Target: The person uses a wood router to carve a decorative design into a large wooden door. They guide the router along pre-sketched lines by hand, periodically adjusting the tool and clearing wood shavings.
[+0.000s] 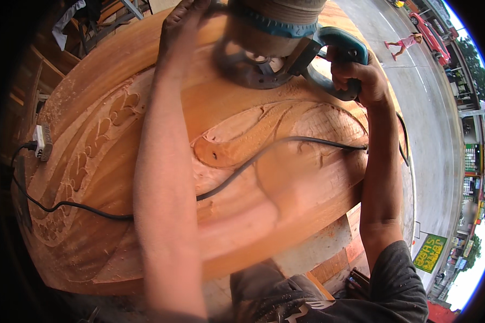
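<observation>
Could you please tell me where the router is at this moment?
In the head view, the router is at the upper centre, over the carved wooden panel, with its teal handle in the right hand.

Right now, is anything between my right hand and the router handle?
Nothing visible: your right hand is closed around the teal-and-black handle of the router. The black cord crosses the carved wood nearer you, clear of that grip.

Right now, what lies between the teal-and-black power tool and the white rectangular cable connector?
In the head view, the person's bare left forearm crosses that stretch, over the carved orange-brown wooden panel.
</observation>
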The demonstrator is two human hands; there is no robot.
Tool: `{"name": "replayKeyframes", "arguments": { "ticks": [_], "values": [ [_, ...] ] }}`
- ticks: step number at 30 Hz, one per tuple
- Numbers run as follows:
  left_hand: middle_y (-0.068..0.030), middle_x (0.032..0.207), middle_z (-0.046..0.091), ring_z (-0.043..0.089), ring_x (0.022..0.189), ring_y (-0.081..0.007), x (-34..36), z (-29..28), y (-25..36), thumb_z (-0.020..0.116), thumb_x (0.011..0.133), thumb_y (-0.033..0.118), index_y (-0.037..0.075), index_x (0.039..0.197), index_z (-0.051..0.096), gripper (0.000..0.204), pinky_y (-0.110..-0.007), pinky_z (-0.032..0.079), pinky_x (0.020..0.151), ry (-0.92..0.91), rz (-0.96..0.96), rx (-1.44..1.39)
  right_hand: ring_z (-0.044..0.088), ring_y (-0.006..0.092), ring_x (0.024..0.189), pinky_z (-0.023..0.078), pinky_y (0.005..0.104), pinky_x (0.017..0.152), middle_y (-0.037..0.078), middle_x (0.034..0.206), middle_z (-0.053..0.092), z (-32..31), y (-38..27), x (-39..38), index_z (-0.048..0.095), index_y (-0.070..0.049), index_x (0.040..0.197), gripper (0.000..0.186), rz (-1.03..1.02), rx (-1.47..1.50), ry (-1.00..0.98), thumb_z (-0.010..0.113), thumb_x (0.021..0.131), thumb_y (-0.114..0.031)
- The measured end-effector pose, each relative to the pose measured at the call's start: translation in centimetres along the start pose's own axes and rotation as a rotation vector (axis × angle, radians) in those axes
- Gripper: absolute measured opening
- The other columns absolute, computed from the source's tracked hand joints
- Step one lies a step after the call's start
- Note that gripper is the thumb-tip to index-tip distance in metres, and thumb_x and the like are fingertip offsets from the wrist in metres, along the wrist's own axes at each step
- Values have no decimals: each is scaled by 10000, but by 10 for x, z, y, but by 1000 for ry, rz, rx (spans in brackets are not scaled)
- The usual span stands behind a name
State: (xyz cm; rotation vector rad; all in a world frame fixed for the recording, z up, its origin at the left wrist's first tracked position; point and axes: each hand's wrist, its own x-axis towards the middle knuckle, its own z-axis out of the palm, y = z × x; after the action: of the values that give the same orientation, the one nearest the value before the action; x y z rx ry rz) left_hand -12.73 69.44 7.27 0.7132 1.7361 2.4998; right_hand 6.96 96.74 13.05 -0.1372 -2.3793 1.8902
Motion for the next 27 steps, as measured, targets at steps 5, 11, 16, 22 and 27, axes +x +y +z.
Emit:
{"name": "replayKeyframes", "arguments": {
  "ticks": [5, 11, 16, 22, 27],
  "values": [
    [18, 1057, 695, 644, 987, -92, 0, -5, 8, 601, 982, 626, 101, 1310, 684, 624, -271, 499, 896, -76, 7, 180, 535, 131, 549, 421, 284, 560, 29, 636, 574, -2, 1, 4, 701, -26, 924, 239, 17, 16, -10, 738, 723, -151],
    [12, 1044, 692, 641, 971, -94, -6, 3, 10, 610, 985, 609, 93, 1301, 685, 610, -290, 491, 894, -40, 27, 122, 532, 125, 546, 409, 275, 550, 26, 629, 575, 1, -3, 8, 707, -31, 937, 242, 1, -6, -22, 734, 729, -152],
    [-6, 1059, 692, 635, 1011, -125, 4, -6, 0, 572, 1025, 563, 74, 1318, 661, 577, -325, 472, 953, -56, 37, 141, 540, 120, 541, 405, 274, 539, 25, 633, 585, -1, 0, 16, 711, -28, 961, 262, -5, -10, -49, 740, 735, -158],
    [-27, 1166, 686, 628, 1101, -148, 7, -6, -3, 516, 1060, 535, 51, 1349, 625, 574, -331, 469, 973, -47, 67, 143, 551, 121, 539, 413, 271, 539, 28, 635, 592, -2, 3, 23, 713, -25, 983, 271, 2, 7, -67, 749, 744, -147],
    [-44, 1258, 670, 621, 1156, -144, 7, -5, -4, 513, 1054, 555, 53, 1351, 624, 594, -327, 483, 967, -39, 82, 148, 553, 124, 541, 416, 272, 542, 30, 639, 595, -2, 3, 26, 713, -24, 990, 272, 0, 15, -56, 749, 749, -145]
  ]
}}
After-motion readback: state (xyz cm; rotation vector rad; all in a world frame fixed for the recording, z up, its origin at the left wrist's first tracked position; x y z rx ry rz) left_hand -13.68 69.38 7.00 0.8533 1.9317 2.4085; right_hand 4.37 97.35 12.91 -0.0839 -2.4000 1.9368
